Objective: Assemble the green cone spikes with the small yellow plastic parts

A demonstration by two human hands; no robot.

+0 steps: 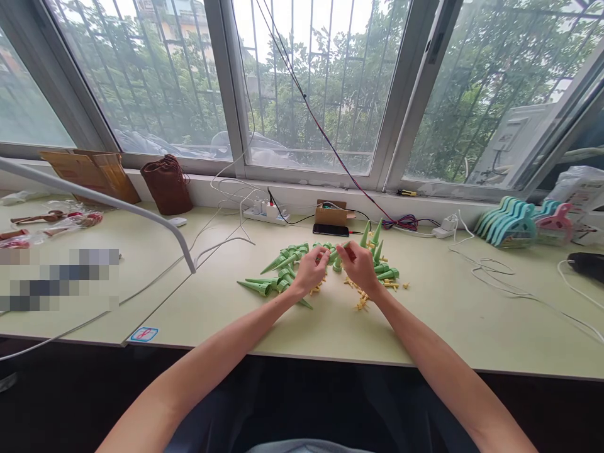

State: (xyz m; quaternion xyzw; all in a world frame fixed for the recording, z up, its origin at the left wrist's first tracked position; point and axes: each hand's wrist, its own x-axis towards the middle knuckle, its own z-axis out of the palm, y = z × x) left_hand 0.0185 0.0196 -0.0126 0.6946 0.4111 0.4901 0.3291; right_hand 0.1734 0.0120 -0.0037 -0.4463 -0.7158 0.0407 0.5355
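A heap of green plastic cone spikes (283, 267) lies on the pale green table (425, 321), mixed with small yellow plastic pieces (361, 296). Two cones (372, 234) stand upright at the back of the heap. My left hand (310, 270) and my right hand (359, 265) meet over the middle of the heap, fingers curled. Both pinch a green cone piece (336, 254) between them; its exact shape is hidden by the fingers.
A power strip (267, 214), a black phone (330, 229) and a small cardboard box (331, 214) sit behind the heap. White cables (500, 270) trail right. A brown pouch (166, 184) stands back left; teal and pink plastic items (512, 221) are stacked far right.
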